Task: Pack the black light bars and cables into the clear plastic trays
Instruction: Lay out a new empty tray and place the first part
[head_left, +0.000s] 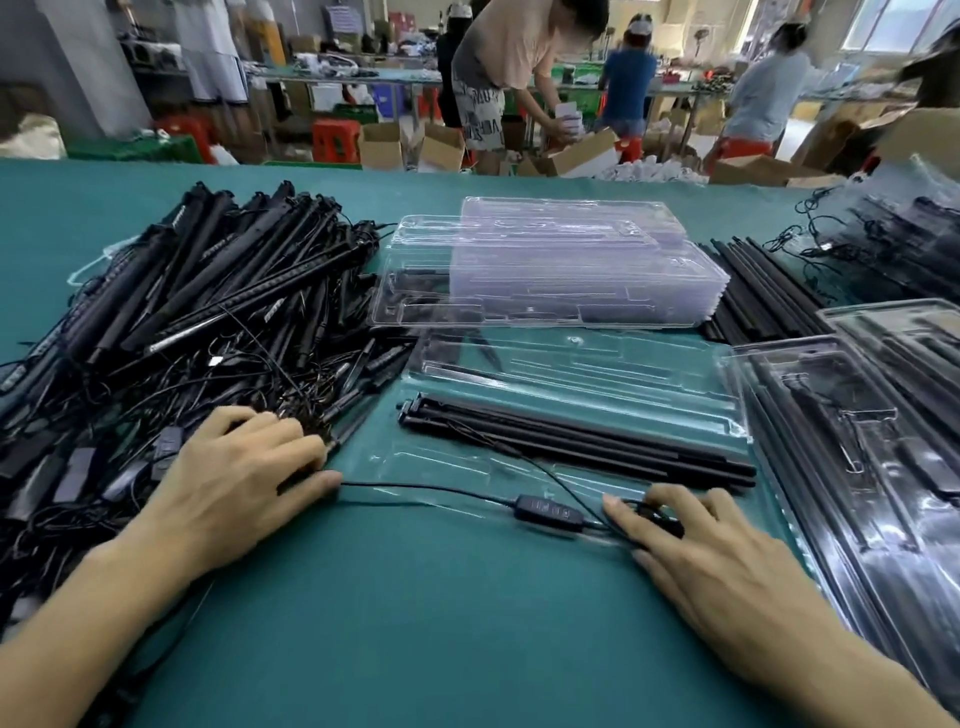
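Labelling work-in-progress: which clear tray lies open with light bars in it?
The open tray nearest the person, with light bars in it. The stack behind it looks empty; the packed trays at right are closed over their bars.

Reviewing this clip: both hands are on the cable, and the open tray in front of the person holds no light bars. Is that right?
Not quite. The head view shows several black light bars lying in the open tray. The left hand and right hand are on the cable, as stated.
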